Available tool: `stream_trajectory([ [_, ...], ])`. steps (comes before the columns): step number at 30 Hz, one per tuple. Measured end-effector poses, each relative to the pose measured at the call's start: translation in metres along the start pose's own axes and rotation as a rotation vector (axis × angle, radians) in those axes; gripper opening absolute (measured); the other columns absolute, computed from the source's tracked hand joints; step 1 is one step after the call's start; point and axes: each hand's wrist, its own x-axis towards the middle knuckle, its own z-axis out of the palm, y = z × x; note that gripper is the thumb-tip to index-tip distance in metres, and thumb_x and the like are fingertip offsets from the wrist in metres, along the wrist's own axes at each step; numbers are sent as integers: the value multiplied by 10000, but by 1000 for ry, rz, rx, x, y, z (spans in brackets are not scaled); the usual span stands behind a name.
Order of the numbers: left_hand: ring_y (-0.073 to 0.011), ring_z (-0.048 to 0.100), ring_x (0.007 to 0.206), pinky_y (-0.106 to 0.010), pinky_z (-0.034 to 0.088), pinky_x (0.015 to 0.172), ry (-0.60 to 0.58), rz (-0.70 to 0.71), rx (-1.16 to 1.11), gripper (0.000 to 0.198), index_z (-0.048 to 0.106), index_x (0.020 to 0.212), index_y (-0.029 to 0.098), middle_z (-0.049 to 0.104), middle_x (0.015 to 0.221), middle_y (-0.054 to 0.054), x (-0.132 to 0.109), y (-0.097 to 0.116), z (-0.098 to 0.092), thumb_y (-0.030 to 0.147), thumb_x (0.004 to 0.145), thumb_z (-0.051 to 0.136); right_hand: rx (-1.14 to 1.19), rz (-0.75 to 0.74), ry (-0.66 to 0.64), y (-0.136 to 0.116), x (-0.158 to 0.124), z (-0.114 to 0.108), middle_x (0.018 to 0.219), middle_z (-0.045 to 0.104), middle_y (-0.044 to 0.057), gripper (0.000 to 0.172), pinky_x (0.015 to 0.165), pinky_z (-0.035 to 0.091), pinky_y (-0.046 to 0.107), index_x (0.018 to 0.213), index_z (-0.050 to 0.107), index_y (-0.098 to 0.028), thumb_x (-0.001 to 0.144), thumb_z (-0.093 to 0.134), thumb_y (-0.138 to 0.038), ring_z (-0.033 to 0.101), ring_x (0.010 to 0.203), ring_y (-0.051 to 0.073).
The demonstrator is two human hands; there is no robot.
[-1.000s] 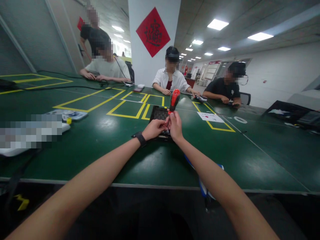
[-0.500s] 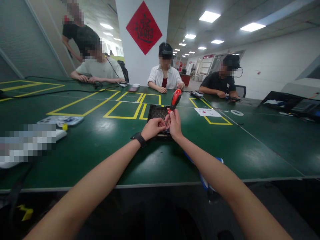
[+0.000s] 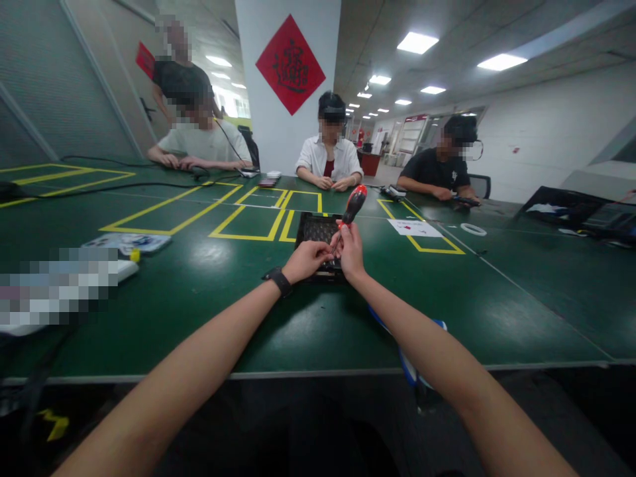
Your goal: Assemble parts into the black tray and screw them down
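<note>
My right hand (image 3: pixel 350 253) is closed around the lower part of a screwdriver (image 3: pixel 354 203) with a red and black handle. The handle leans up and to the right, and the thin shaft points down to the left. Close beside it, the fingertips of my left hand (image 3: pixel 307 261) are pinched together near the shaft's lower end. Whatever lies between those fingertips is too small to make out. Both hands are over a black open box-like case (image 3: pixel 318 228) with a patterned inside, lying on the green table (image 3: pixel 238 318). My hands cover its right and near parts.
Yellow tape outlines (image 3: pixel 243 235) mark the table. A paper sheet (image 3: pixel 415 228) and a white ring (image 3: pixel 473 229) lie to the right. A pale device (image 3: pixel 59 291) is at the left, and a blue and white object (image 3: pixel 408 361) shows under my right forearm. Several people sit or stand across the table.
The whole view has shifted slightly. My hands stay together over the black case, with the screwdriver tilted a little more to the right. The person opposite has brought both hands together.
</note>
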Motion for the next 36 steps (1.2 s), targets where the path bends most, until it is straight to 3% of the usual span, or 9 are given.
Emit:
stream_trajectory([
  [7, -133, 585, 689, -223, 419, 655, 8, 57, -6, 178, 677, 793, 153, 675, 756, -29, 0, 1, -1, 235, 786, 519, -36, -17, 20, 2, 0, 0, 577, 474, -74, 305, 358, 286, 159, 1031, 468, -214, 850, 409, -451, 331, 367, 34],
  [14, -116, 538, 569, -215, 392, 537, 101, -71, -9, 217, 661, 762, 129, 648, 661, -27, 0, -3, 2, 335, 698, 640, -34, -61, 10, 2, 0, 1, 584, 481, -69, 309, 386, 305, 159, 1034, 457, -218, 855, 400, -463, 358, 396, 41],
  [20, -130, 570, 639, -235, 432, 631, 57, 25, -45, 164, 683, 811, 140, 669, 727, -27, 1, -4, 2, 235, 758, 560, -34, -30, -2, 2, 1, 0, 571, 475, -79, 295, 361, 287, 164, 1018, 437, -214, 865, 375, -459, 334, 365, 41],
  [26, -132, 570, 824, -267, 456, 783, 254, 71, -26, 324, 609, 1003, 161, 634, 938, -38, 3, -6, 2, 55, 729, 473, -210, -121, 165, 9, 3, -3, 658, 533, -62, 244, 457, 378, 163, 953, 415, -210, 871, 377, -436, 434, 448, 42],
  [36, -137, 561, 834, -276, 456, 797, 247, 27, 67, 279, 628, 852, 158, 617, 850, -30, 3, -6, 0, 36, 744, 402, -309, 33, 160, 25, 11, -9, 613, 528, -70, 215, 436, 389, 177, 935, 418, -203, 870, 393, -407, 460, 416, 56],
])
